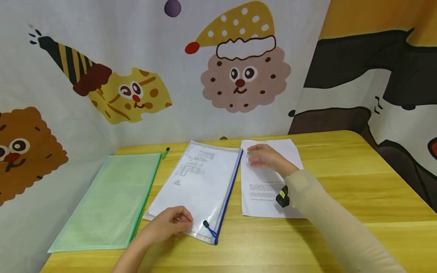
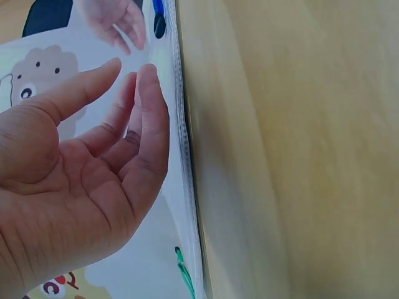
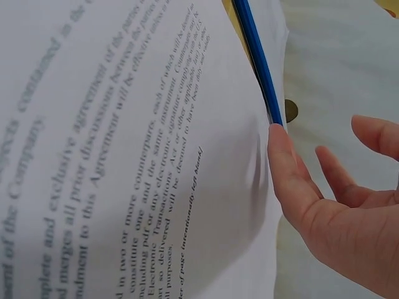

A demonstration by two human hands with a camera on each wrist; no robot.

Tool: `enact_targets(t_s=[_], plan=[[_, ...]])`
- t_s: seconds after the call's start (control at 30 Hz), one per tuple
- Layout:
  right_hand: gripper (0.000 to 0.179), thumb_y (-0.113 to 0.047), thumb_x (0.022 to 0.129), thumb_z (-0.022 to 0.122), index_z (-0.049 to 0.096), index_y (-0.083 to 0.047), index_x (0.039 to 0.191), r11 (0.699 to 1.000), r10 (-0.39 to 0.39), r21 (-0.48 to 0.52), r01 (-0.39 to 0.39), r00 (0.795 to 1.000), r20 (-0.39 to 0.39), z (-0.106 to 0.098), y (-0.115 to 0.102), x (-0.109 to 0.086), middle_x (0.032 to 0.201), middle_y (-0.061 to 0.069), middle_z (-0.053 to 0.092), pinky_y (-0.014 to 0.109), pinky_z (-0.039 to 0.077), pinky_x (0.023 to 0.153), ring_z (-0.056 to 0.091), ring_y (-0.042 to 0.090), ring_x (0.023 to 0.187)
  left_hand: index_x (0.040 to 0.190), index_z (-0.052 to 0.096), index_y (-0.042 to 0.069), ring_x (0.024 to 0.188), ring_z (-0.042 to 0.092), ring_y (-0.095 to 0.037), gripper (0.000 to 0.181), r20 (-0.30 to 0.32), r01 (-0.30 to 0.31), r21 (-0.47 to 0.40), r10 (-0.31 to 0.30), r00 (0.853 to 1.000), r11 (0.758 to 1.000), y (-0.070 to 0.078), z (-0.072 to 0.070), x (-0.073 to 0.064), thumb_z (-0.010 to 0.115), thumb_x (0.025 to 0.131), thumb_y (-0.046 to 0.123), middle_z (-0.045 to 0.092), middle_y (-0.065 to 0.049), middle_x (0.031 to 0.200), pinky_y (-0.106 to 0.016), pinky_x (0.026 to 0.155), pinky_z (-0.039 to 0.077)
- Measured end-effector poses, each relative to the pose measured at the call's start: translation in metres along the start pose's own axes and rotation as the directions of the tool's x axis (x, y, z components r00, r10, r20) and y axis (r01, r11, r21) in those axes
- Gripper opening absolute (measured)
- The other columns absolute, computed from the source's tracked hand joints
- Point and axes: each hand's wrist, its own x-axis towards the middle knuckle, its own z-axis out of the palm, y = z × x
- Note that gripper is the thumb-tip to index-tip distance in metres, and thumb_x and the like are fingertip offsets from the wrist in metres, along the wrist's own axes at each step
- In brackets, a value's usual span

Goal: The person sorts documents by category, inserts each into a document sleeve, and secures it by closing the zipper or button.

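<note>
A clear zip folder (image 1: 205,189) with a blue zip edge lies mid-table, with a sheet bearing printed drawings inside. My left hand (image 1: 172,222) is at its near edge, fingers loosely bent. In the left wrist view, that hand (image 2: 93,162) has a gap between thumb and fingers, with nothing held. To the folder's right are printed sheets (image 1: 269,206). My right hand (image 1: 268,157) is over their far part, beside the blue zip. The right wrist view shows the right hand's fingers (image 3: 299,180) extended at the paper's edge, thumb apart; whether they touch it I cannot tell.
A green zip folder (image 1: 106,201) lies at the left of the wooden table (image 1: 358,182). Its green pull tab (image 1: 165,153) points toward the back. A blue zip pull (image 1: 209,229) rests at the clear folder's near corner. A cartoon-printed curtain (image 1: 191,94) hangs behind.
</note>
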Motion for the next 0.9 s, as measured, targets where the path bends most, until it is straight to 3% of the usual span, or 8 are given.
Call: enact_targets(t_s=[0.23,0.53,0.7,0.9], plan=[[0.052,-0.017,0.104,0.048,0.034,0.003,0.15,1.0,-0.008,-0.018,0.009,1.0,0.015,-0.001,0.001,-0.011,0.152,0.024,0.039,0.041,0.049,0.109,0.052,0.033,0.128,0.105,0.062,-0.003,0.081,0.06,-0.019,0.021,-0.034,0.006,-0.006,-0.006,0.999,1.0,-0.007,-0.013,-0.001,0.065,0.094,0.014,0.063,-0.009,0.092,-0.029,0.071,0.058],[0.053,-0.019,0.106,0.045,0.032,0.003,0.151,0.998,-0.011,-0.054,0.012,0.999,0.031,-0.011,0.009,-0.023,0.156,0.023,0.035,0.04,0.049,0.108,0.049,0.036,0.135,0.113,0.057,-0.008,0.087,0.062,-0.02,0.029,-0.144,0.028,-0.014,-0.029,0.989,1.0,-0.011,-0.043,-0.002,0.063,0.096,0.015,0.063,-0.014,0.1,-0.03,0.075,0.059],[0.054,-0.019,0.105,0.046,0.031,0.003,0.152,0.998,-0.025,-0.048,0.026,0.999,0.032,-0.023,0.015,-0.028,0.157,0.024,0.033,0.04,0.05,0.107,0.049,0.036,0.135,0.122,0.053,-0.008,0.091,0.064,-0.02,0.035,-0.251,0.065,-0.007,-0.064,0.966,0.998,-0.018,-0.059,0.0,0.06,0.099,0.016,0.065,-0.016,0.106,-0.03,0.076,0.059],[0.054,-0.02,0.104,0.049,0.033,0.002,0.151,0.998,-0.029,-0.05,0.029,1.0,0.003,-0.036,0.022,-0.033,0.155,0.024,0.035,0.038,0.053,0.104,0.053,0.034,0.13,0.132,0.048,-0.006,0.093,0.063,-0.016,0.04,-0.383,0.099,-0.032,-0.104,0.918,0.995,-0.031,-0.079,-0.002,0.056,0.102,0.018,0.064,-0.016,0.115,-0.026,0.077,0.056]])
